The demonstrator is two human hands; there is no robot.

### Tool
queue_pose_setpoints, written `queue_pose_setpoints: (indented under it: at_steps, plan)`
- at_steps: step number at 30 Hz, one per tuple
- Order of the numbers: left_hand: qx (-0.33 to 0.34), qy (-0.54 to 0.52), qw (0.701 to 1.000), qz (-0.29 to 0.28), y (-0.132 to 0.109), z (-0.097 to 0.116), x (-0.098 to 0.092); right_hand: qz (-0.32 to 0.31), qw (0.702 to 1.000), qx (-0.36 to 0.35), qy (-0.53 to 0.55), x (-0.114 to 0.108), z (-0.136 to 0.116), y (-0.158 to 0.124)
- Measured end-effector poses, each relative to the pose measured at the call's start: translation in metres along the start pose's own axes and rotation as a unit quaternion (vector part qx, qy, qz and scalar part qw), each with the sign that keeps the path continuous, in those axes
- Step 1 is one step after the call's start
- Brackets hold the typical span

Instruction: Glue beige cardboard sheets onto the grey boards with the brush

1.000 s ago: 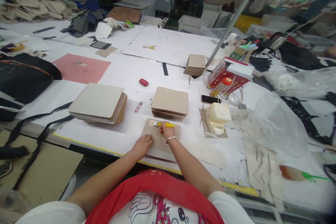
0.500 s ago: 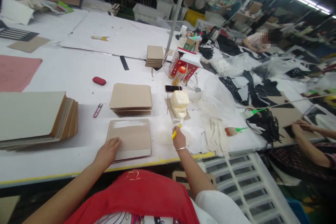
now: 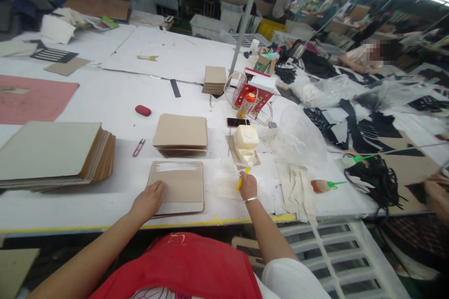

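My left hand point(image 3: 150, 200) rests with its fingers laid flat on the left edge of a beige board point(image 3: 180, 189), which has a pale rim. A streaky white smear runs along the board's far edge. In my right hand point(image 3: 248, 187) is a brush point(image 3: 243, 178) with a yellow handle, gripped with its pale tip pointing away from me. Just beyond that tip stands a cream-coloured plastic container point(image 3: 246, 138), cut open at the near side, on a brown scrap of board. Whether the tip touches the container I cannot tell.
Behind the board sits a stack of beige boards point(image 3: 180, 131); a bigger stack point(image 3: 52, 149) is at left. Thread snips point(image 3: 139, 147), a red case point(image 3: 143, 110), a phone point(image 3: 237, 122) and a glue bottle point(image 3: 321, 186) lie about. A co-worker's hand point(image 3: 437, 191) is at far right.
The view has swung a little to the left, so the scene sits further right. My right hand still holds the brush near the container, and my left hand stays on the board.
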State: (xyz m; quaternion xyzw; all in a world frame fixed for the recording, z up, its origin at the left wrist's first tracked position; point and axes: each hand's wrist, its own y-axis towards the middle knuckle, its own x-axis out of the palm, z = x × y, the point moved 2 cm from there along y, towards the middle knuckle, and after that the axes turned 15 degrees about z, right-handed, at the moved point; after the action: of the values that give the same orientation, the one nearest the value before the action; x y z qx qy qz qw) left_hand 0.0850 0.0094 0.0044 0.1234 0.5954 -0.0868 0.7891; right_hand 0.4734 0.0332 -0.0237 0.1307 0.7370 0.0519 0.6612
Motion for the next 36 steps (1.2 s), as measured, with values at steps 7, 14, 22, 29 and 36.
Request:
queue_pose_setpoints:
  at_steps: [7, 14, 22, 29, 36]
  plan:
    - [-0.249, -0.426, 0.869, -0.027, 0.024, 0.054, -0.013, -0.084, 0.895, 0.052, 0.436, -0.063, -0.089, -0.007]
    - [-0.366, -0.714, 0.591, -0.084, 0.054, 0.071, -0.025, -0.242, 0.774, 0.056, 0.583, -0.076, -0.146, -0.013]
    - [-0.499, -0.697, 0.511, 0.062, 0.042, 0.027, -0.012, -0.238, 0.831, 0.032, 0.501, -0.059, -0.166, -0.027]
    - [-0.53, -0.668, 0.51, 0.111, 0.034, -0.004, -0.013, -0.095, 0.947, 0.032, 0.305, -0.044, -0.172, -0.014]
    - [-0.506, -0.496, 0.694, 0.125, 0.049, -0.035, 0.003, -0.012, 0.977, 0.023, 0.213, -0.011, -0.182, 0.023]
